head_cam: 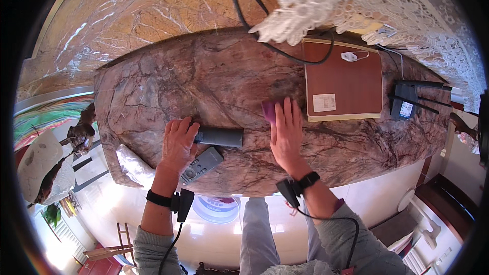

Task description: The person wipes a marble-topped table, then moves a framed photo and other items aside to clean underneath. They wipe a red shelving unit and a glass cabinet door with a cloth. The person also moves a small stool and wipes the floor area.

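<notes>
On the reddish marbled tabletop, my right hand lies flat over a purple cloth, part of which shows by the fingertips; the rest is hidden beneath the palm. My left hand rests at the left end of a dark remote control, with fingers on or around that end. A second, grey remote control lies slanted just below and right of this hand. A crumpled white plastic bag sits near the table's left front corner.
A reddish-brown board or folder lies back right, with a small white item on it. Further right stands a black router with antennas. White lace and a black cable hang over the back. A basin is below the front edge.
</notes>
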A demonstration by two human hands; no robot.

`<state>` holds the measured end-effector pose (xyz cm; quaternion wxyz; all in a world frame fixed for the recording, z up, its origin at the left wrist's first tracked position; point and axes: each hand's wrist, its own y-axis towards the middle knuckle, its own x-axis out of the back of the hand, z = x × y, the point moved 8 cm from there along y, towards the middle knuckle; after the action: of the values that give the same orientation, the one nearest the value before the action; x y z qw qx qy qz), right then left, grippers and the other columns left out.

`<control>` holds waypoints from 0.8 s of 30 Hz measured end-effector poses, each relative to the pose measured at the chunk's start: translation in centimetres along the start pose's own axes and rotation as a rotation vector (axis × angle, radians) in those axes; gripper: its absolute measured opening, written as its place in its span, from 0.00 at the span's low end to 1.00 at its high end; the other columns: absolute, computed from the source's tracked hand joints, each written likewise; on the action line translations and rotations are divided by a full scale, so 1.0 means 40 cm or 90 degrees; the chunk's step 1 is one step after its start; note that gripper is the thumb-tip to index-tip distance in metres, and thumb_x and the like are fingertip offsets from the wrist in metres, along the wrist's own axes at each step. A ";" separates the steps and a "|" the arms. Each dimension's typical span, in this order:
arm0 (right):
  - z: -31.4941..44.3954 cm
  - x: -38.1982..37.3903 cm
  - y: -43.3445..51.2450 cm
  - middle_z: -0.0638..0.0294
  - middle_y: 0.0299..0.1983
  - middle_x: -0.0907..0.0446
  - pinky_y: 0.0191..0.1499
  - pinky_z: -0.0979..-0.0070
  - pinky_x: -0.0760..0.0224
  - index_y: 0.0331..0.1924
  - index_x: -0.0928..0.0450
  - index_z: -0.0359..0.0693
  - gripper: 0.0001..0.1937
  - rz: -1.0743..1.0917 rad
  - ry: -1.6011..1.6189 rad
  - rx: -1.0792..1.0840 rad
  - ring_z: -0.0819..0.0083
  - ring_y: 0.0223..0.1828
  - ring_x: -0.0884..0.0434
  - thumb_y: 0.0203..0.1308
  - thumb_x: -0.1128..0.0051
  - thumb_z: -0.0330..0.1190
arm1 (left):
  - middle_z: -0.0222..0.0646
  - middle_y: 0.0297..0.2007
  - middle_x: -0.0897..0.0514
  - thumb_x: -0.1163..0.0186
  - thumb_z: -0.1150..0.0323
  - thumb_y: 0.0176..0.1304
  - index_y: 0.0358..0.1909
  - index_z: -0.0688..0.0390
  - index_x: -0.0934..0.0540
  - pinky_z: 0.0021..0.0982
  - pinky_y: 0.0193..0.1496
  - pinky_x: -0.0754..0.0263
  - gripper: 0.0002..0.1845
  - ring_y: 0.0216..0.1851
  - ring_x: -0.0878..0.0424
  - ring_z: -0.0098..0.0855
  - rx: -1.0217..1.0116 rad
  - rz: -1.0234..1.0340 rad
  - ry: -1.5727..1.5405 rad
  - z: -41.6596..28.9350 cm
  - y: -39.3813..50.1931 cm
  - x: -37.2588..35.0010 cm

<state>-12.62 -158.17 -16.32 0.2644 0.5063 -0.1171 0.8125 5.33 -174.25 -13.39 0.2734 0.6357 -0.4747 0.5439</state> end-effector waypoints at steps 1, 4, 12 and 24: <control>-0.001 -0.007 0.035 0.43 0.66 0.42 0.65 0.50 0.48 0.61 0.37 0.34 0.24 -0.021 -0.008 -0.012 0.43 0.67 0.43 0.60 0.51 0.27 | 0.44 0.53 0.27 0.36 0.77 0.34 0.49 0.59 0.28 0.43 0.58 0.37 0.31 0.50 0.29 0.46 0.016 -0.001 -0.020 0.012 -0.012 -0.001; -0.005 -0.021 0.135 0.42 0.65 0.42 0.64 0.52 0.47 0.60 0.37 0.33 0.24 -0.098 -0.060 -0.019 0.43 0.66 0.42 0.59 0.49 0.30 | 0.46 0.54 0.28 0.36 0.76 0.35 0.49 0.61 0.29 0.43 0.56 0.35 0.31 0.51 0.29 0.48 0.071 -0.013 -0.071 0.054 -0.077 -0.008; 0.024 -0.066 0.393 0.45 0.60 0.34 0.62 0.54 0.43 0.58 0.34 0.35 0.23 -0.193 -0.122 0.044 0.45 0.62 0.36 0.58 0.48 0.31 | 0.52 0.58 0.30 0.31 0.69 0.38 0.58 0.61 0.32 0.45 0.56 0.33 0.39 0.54 0.29 0.52 0.135 -0.070 -0.175 0.081 -0.220 -0.033; 0.520 -0.273 0.285 0.52 0.57 0.32 0.63 0.57 0.41 0.48 0.28 0.39 0.19 0.054 0.122 0.455 0.52 0.61 0.36 0.47 0.44 0.25 | 0.50 0.60 0.33 0.27 0.64 0.33 0.61 0.59 0.34 0.47 0.62 0.43 0.46 0.58 0.33 0.47 0.218 -0.058 -0.154 0.031 -0.258 -0.057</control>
<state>0.75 -180.58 -15.55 0.0463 0.4831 0.1784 0.8560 15.25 -170.51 -14.16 0.1264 0.7545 -0.3755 0.5233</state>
